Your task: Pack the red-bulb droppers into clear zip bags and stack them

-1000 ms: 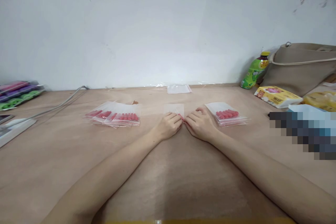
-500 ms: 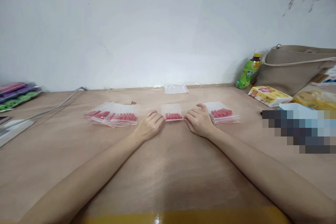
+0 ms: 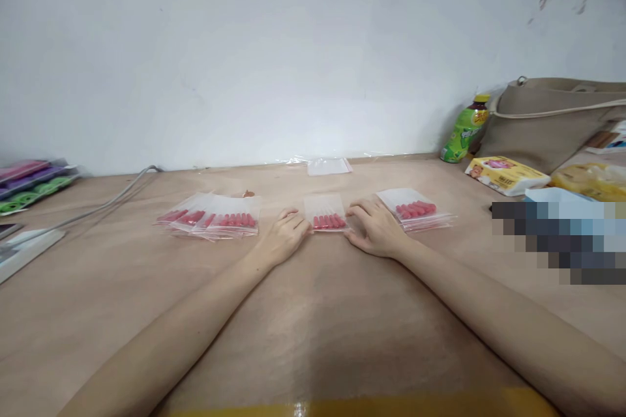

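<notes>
I see the small clear bag [image 3: 327,214] of red pieces lying flat on the table [image 3: 313,313] between my hands, long axis left to right. My left hand [image 3: 282,239] touches its left edge, my right hand [image 3: 375,229] its right edge; fingers loosely curled, probably pressing, not gripping
</notes>
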`<state>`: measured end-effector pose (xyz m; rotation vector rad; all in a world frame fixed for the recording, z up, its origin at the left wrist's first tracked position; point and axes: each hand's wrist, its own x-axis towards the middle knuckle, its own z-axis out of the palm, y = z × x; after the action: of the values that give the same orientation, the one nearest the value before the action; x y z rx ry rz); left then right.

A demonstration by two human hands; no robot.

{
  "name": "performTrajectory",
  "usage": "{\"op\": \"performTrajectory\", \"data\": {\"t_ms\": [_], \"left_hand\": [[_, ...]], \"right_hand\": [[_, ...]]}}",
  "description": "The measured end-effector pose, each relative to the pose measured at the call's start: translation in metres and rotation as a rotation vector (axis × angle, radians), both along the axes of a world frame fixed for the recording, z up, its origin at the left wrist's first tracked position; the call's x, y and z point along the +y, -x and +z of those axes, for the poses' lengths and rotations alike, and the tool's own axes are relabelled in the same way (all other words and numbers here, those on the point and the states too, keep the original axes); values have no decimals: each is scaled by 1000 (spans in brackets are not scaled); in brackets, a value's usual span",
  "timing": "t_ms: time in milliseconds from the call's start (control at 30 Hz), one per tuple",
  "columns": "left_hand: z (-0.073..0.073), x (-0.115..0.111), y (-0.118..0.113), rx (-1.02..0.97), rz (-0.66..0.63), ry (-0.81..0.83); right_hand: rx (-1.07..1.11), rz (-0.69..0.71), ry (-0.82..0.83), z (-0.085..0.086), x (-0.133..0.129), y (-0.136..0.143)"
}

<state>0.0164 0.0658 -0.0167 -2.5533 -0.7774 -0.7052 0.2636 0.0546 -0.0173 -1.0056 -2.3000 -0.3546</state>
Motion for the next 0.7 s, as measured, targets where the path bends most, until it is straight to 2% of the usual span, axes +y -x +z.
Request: {"op": "performTrajectory", "data": {"t_ms": [100, 200, 267, 367, 433, 567, 633, 700], "left_hand": [[0, -4, -5, 23, -49, 57], [7, -6, -5, 44, -82, 106], [18, -5, 3, 93, 21, 190], [41, 2, 31, 206, 396, 400], [54, 7, 56, 217, 539, 461], [69, 12, 101, 242, 721, 585], [71, 13, 109, 262, 765, 645], [71, 14, 107, 291, 772, 696]], "right_hand": [[38, -7, 41, -3, -5, 8], [26, -51, 48, -10, -6, 16], [36, -77, 52, -13, -5, 17], [154, -101, 62, -11, 0, 11], [293, -116, 71, -3, 4, 3], [535, -215, 34, 23, 14, -21], [581, -283, -7, 32, 17, -38], [538, -340, -43, 35, 20, -60]]}}
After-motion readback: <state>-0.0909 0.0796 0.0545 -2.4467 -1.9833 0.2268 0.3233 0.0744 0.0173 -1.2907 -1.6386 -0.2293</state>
